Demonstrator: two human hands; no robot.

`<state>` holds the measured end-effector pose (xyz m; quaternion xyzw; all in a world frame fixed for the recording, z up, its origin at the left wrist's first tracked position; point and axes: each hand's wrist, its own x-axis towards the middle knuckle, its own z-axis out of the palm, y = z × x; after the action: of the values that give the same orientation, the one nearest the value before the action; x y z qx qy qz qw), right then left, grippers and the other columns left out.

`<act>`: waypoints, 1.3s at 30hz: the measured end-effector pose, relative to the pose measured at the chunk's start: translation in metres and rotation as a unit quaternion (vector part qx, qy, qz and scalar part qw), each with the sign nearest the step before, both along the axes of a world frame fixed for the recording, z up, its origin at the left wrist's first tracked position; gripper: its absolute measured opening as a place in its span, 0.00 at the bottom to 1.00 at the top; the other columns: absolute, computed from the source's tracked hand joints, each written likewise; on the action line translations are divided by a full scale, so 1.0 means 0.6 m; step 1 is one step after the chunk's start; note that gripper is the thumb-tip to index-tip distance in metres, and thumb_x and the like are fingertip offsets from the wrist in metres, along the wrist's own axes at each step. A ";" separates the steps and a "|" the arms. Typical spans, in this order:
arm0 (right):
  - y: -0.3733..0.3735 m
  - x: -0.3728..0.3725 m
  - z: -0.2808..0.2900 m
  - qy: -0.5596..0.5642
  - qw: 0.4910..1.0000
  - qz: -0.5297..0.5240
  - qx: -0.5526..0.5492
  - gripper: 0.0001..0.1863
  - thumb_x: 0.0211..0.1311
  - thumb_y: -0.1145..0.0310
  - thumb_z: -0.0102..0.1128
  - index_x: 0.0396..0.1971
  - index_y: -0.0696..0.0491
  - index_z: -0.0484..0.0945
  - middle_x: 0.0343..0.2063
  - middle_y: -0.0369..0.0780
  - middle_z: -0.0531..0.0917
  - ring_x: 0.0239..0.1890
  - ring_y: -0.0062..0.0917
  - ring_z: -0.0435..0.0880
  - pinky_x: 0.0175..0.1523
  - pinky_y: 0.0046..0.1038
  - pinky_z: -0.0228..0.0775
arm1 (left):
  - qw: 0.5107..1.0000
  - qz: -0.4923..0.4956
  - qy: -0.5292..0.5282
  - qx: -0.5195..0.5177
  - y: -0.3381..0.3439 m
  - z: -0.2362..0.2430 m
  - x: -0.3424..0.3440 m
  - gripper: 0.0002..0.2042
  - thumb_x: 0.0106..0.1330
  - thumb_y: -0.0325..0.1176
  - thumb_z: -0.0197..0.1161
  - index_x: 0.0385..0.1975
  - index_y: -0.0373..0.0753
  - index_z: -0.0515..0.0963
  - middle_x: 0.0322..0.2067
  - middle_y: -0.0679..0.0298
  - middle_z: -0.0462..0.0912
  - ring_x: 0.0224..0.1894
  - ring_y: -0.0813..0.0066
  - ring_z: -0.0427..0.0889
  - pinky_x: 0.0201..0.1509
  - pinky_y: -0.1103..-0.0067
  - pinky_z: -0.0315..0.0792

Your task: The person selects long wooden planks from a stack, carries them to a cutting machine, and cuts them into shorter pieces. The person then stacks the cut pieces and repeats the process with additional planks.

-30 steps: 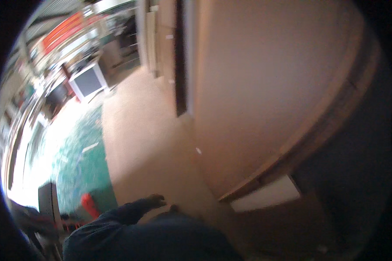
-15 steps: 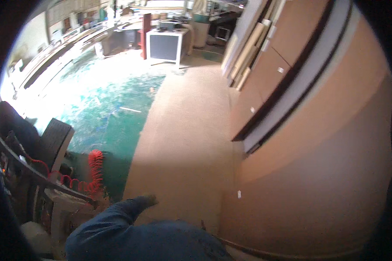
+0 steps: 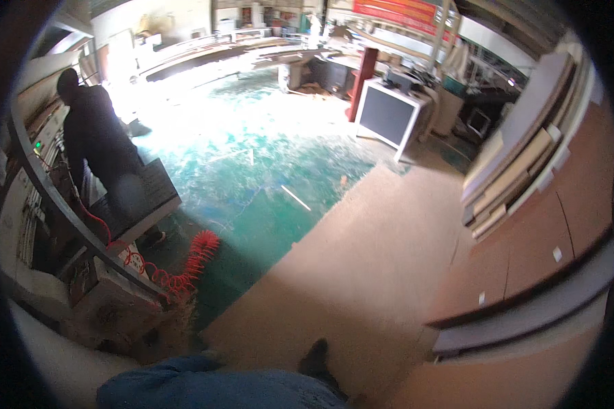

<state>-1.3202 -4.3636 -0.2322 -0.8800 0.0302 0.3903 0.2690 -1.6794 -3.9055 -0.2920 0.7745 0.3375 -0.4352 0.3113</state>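
My left hand (image 3: 213, 356) shows dimly at the end of a blue sleeve (image 3: 164, 368), low in the view. It hangs over the tan floor strip, and its fingers are too dark and small to make out. Beyond it and to the left, a red coiled air hose (image 3: 201, 255) dangles beside a curved metal rail (image 3: 65, 211). No object can be seen in or against the hand. My right hand is outside the picture. One dark shoe (image 3: 315, 356) of mine stands on the strip.
A person in dark clothes (image 3: 99, 136) stands at a machine on the left, behind a tilted grey panel (image 3: 147, 198). Brown boards (image 3: 539, 266) and stacked planks (image 3: 515, 170) line the right. A white-framed cabinet (image 3: 389, 116) and a red post (image 3: 363, 78) stand ahead. A thin strip (image 3: 296, 198) lies on the green floor.
The view has swung left and up, bringing the person at the machine into fuller sight. The boards have shifted right in the picture. My left hand appears lower and closer to my body.
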 end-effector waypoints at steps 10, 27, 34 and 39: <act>0.320 0.583 0.064 -0.035 0.990 0.136 0.030 0.29 0.75 0.51 0.55 0.68 0.51 0.71 0.58 0.44 0.80 0.53 0.31 0.82 0.51 0.37 0.79 | 0.963 0.264 -0.059 0.012 0.058 0.108 0.223 0.33 0.71 0.65 0.57 0.63 0.44 0.82 0.66 0.51 0.79 0.65 0.48 0.77 0.67 0.58 0.73; 0.949 0.955 0.085 0.017 0.964 0.259 -0.054 0.27 0.79 0.51 0.50 0.70 0.49 0.70 0.62 0.44 0.78 0.54 0.31 0.81 0.51 0.37 0.78 | 0.942 0.262 -0.174 0.116 0.698 0.017 0.753 0.29 0.71 0.58 0.62 0.57 0.37 0.84 0.58 0.45 0.83 0.60 0.46 0.82 0.64 0.57 0.76; 1.193 1.112 0.033 0.047 0.961 0.265 -0.071 0.27 0.81 0.52 0.48 0.71 0.48 0.69 0.63 0.44 0.78 0.54 0.30 0.81 0.50 0.37 0.78 | 0.850 0.364 -0.356 0.135 1.048 -0.024 1.006 0.28 0.67 0.58 0.68 0.52 0.37 0.87 0.48 0.51 0.90 0.52 0.51 0.88 0.58 0.62 0.79; 1.419 1.295 -0.018 0.063 0.933 0.337 -0.110 0.26 0.82 0.52 0.46 0.72 0.48 0.69 0.64 0.44 0.77 0.55 0.30 0.81 0.50 0.37 0.78 | 0.872 0.383 -0.281 0.120 1.134 -0.057 1.027 0.29 0.65 0.59 0.69 0.52 0.39 0.87 0.50 0.50 0.89 0.53 0.52 0.87 0.57 0.64 0.79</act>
<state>-0.5431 -3.5121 -0.2431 -0.8364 -0.2087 0.5065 0.0205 -1.0631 -3.2251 -0.3262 0.7055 0.5554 -0.0022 0.4402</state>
